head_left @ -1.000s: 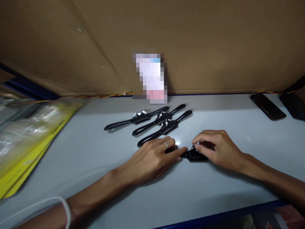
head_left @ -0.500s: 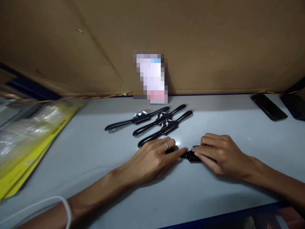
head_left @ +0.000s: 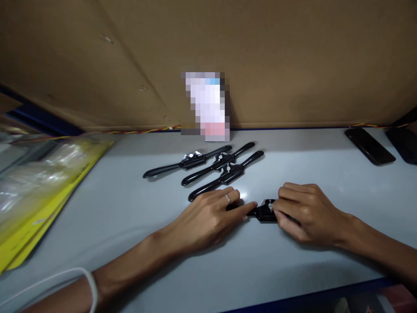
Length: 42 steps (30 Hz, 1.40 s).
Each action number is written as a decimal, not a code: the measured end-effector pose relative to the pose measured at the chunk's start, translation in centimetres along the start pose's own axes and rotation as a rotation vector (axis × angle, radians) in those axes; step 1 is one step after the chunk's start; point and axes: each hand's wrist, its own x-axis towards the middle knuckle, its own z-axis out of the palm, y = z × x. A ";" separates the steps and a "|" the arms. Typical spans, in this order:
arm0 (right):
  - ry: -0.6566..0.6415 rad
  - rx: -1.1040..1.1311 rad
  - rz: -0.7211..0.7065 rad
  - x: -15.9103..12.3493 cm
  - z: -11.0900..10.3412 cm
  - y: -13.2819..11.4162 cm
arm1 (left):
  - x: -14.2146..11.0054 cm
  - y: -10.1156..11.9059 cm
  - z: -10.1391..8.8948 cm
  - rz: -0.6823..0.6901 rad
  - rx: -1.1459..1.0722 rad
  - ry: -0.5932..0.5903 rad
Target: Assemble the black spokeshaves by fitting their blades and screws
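Note:
A black spokeshave [head_left: 265, 214] lies on the grey table in front of me, its silvery blade and screw facing up. My left hand [head_left: 215, 215], a ring on one finger, is closed around its left handle, with the index finger stretched along it towards the body. The fingers of my right hand [head_left: 301, 213] are pinched together at the small silvery screw [head_left: 270, 206] and cover the right part of the tool. Just beyond my left hand, three more black spokeshaves [head_left: 231, 174] lie side by side at a slant.
Clear plastic packs with yellow cards [head_left: 61, 195] lie at the left. A dark phone [head_left: 369, 145] rests at the back right, beside another dark object [head_left: 402, 143]. A pixelated upright item [head_left: 211, 108] leans on the brown board [head_left: 293, 65]. A white cable [head_left: 87, 274] crosses my left forearm.
My right fingers have shifted slightly to the right on the spokeshave, uncovering its screw and more of the blade. My left hand has stayed in place.

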 end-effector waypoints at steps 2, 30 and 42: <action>0.009 0.030 -0.023 0.0 0.0 0.0 | 0.0 0.0 0.0 -0.004 0.000 -0.003; 0.012 0.481 0.434 0.6 0.5 0.7 | -0.3 -0.1 0.3 -0.011 -0.023 -0.015; -0.169 0.671 0.550 0.8 0.2 0.6 | 0.0 0.3 0.3 0.021 -0.019 0.015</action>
